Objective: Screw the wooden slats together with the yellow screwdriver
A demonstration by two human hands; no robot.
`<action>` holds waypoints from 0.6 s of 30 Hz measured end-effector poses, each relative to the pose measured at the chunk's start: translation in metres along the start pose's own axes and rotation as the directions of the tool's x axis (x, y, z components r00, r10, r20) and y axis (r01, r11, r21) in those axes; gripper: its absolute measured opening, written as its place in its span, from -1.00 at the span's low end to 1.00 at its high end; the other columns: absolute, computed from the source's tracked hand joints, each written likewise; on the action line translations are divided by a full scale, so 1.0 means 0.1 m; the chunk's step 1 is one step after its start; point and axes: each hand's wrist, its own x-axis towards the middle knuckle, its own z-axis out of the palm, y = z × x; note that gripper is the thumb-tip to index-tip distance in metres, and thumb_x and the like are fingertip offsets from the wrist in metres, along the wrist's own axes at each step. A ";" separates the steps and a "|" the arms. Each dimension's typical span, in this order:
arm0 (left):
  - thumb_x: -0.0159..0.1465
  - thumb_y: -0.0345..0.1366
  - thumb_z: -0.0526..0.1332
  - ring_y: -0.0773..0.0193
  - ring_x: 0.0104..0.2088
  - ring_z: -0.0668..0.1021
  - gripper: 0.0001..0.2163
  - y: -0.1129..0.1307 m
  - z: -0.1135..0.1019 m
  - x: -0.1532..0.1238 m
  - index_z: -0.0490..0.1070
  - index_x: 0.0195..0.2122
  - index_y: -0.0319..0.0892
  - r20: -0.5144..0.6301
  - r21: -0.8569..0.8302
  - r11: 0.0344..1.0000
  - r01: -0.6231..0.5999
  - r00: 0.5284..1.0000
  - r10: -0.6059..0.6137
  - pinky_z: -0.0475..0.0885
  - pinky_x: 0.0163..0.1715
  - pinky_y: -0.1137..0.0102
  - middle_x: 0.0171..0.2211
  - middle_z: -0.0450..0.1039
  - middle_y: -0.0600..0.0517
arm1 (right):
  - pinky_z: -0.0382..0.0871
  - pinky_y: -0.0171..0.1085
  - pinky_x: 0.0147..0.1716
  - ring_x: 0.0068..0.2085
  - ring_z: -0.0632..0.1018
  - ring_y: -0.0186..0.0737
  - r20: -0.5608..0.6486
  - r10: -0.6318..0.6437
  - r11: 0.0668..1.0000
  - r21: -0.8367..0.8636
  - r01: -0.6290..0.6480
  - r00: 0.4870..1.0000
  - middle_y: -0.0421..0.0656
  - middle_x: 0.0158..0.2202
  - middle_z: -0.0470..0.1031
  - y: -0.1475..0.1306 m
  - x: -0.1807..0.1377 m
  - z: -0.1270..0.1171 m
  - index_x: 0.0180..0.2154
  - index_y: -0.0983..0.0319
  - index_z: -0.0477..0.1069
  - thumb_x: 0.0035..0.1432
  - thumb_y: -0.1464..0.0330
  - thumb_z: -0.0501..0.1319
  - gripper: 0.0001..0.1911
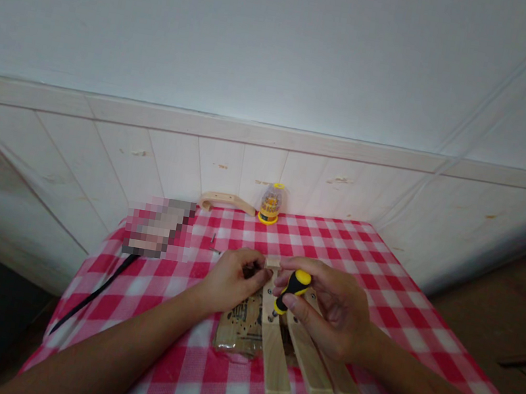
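My right hand (339,312) is closed around a short, stubby screwdriver (298,284) with a yellow and black handle. Its tip points down at a screw hole in the leftmost pale wooden slat (276,369). At the far end of that slat, my left hand (234,280) pinches the wood between thumb and fingers. Two more slats (314,378) lie to the right, partly covered by my right hand, with dark screw heads showing. Beneath the slats is a printed brown block (236,332) in clear shiny wrapping.
A yellow-capped clear container (270,205) stands at the table's back edge beside a curved wooden piece (227,201). Small screws (213,238) lie left of centre. A blurred-out object (158,227) with a black strap (95,294) lies at left on the checked tablecloth (185,371).
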 end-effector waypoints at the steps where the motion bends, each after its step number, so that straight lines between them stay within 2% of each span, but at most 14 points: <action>1: 0.35 -0.15 0.24 0.21 -0.38 0.58 -0.77 0.00 0.00 0.00 0.52 -0.38 -0.16 0.001 -0.008 1.000 0.001 1.000 -0.001 0.42 -0.34 0.38 -0.39 0.61 0.00 | 0.68 -0.21 -0.17 -0.15 0.74 -0.13 0.008 0.004 1.000 -0.003 -0.004 1.000 -0.15 -0.20 0.68 0.00 0.00 0.00 0.22 0.04 0.50 0.31 0.53 0.31 -0.50; 9: 0.35 -0.21 0.25 0.19 -0.35 0.60 -0.80 -0.01 -0.02 0.00 0.55 -0.36 -0.17 -0.002 0.016 1.000 -0.025 1.000 0.025 0.46 -0.31 0.37 -0.38 0.63 0.00 | 0.68 -0.20 -0.15 -0.15 0.75 -0.13 0.045 -0.008 0.999 -0.045 0.010 0.999 -0.14 -0.18 0.71 -0.05 0.02 -0.02 0.18 0.07 0.50 0.29 0.53 0.32 -0.53; 13: 0.36 -0.21 0.25 0.20 -0.36 0.61 -0.80 0.01 -0.02 0.00 0.54 -0.37 -0.17 0.002 0.032 0.999 -0.022 1.000 0.022 0.46 -0.31 0.38 -0.39 0.63 0.01 | 0.67 -0.22 -0.22 -0.22 0.75 -0.15 0.004 0.002 0.991 -0.134 -0.002 1.000 -0.12 -0.17 0.73 -0.04 0.00 -0.01 0.14 0.10 0.51 0.29 0.47 0.39 -0.59; 18: 0.35 -0.18 0.25 0.20 -0.38 0.61 -0.79 0.01 -0.02 0.00 0.54 -0.37 -0.18 0.001 0.018 1.000 -0.017 1.000 0.017 0.46 -0.32 0.38 -0.38 0.63 0.00 | 0.67 -0.22 -0.24 -0.22 0.75 -0.14 -0.034 0.014 0.988 -0.151 -0.019 0.999 -0.13 -0.19 0.72 -0.01 -0.03 0.02 0.07 0.11 0.51 0.30 0.40 0.43 -0.67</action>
